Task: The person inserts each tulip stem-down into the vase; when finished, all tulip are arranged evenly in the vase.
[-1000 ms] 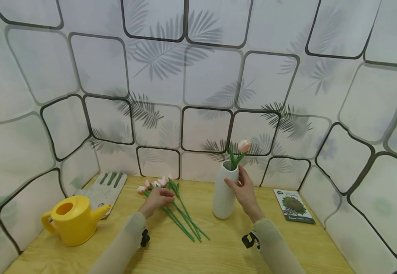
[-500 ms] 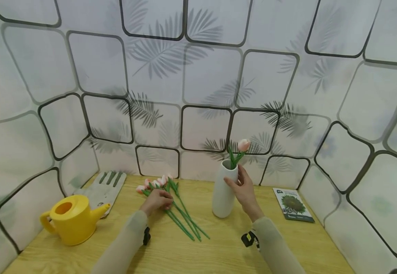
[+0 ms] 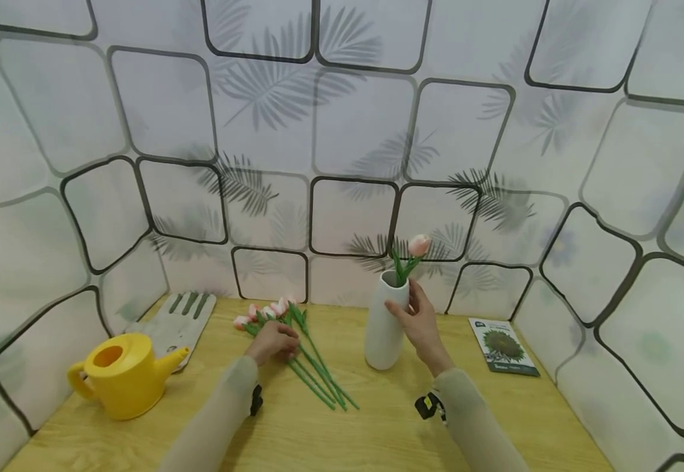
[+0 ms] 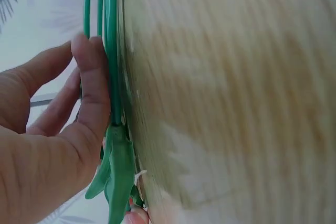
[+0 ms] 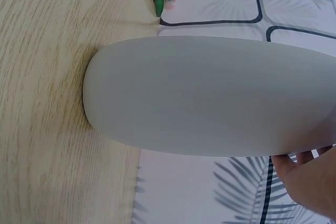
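Note:
Several pink tulips [image 3: 270,310] with green stems [image 3: 321,385] lie on the wooden table. Over their upper stems, my left hand [image 3: 272,342] pinches a stem between thumb and fingertips; in the left wrist view the hand [image 4: 58,145] is beside green stems [image 4: 112,56] and a leaf [image 4: 122,171]. The white vase [image 3: 383,332] stands upright, holding one pink tulip [image 3: 419,246]. My right hand [image 3: 424,326] grips its upper right side. In the right wrist view, the vase [image 5: 199,95] partly hides the right hand [image 5: 312,182].
A yellow watering can [image 3: 127,380] stands at the left of the table [image 3: 318,446], with a grey-white glove [image 3: 182,324] behind it. A seed packet with a sunflower picture [image 3: 503,347] lies at the right. Patterned cloth walls [image 3: 353,216] enclose the back and sides.
My left hand has shifted slightly and sits lower over the stems. My right hand keeps its grip on the vase, and the head view has tilted down a little.

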Demonstrator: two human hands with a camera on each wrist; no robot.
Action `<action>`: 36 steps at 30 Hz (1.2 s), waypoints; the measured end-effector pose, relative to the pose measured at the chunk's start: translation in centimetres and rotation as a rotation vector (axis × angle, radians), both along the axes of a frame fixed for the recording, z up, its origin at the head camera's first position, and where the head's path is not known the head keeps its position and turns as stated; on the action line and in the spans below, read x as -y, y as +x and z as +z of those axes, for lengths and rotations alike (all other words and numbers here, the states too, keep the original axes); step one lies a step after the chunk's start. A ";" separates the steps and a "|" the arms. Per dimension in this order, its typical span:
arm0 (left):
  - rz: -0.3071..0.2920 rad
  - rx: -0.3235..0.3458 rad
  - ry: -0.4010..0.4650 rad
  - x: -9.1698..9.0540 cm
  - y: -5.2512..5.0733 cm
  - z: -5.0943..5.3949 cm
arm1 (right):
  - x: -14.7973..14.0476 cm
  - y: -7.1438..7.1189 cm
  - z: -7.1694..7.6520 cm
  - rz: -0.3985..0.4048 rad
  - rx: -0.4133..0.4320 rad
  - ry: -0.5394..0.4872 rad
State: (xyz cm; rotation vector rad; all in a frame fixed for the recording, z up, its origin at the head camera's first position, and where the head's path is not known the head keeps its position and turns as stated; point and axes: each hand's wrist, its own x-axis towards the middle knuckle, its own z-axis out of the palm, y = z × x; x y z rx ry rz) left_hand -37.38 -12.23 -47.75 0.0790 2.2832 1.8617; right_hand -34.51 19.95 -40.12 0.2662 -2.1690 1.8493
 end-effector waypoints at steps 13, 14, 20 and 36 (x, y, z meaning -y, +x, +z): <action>0.240 -0.039 0.247 -0.5 0.5 0.8 | 0.3 0.1 0.1 -0.011 0.010 -0.009; 0.252 -0.038 0.255 -0.5 0.6 1.1 | 0.3 0.2 0.1 -0.011 0.007 -0.010; 0.310 -0.061 0.311 -1.2 1.1 2.4 | 0.2 0.2 0.2 -0.013 0.002 -0.005; 0.356 -0.169 0.340 -2.2 1.4 4.9 | 0.2 0.1 0.3 -0.003 0.006 -0.014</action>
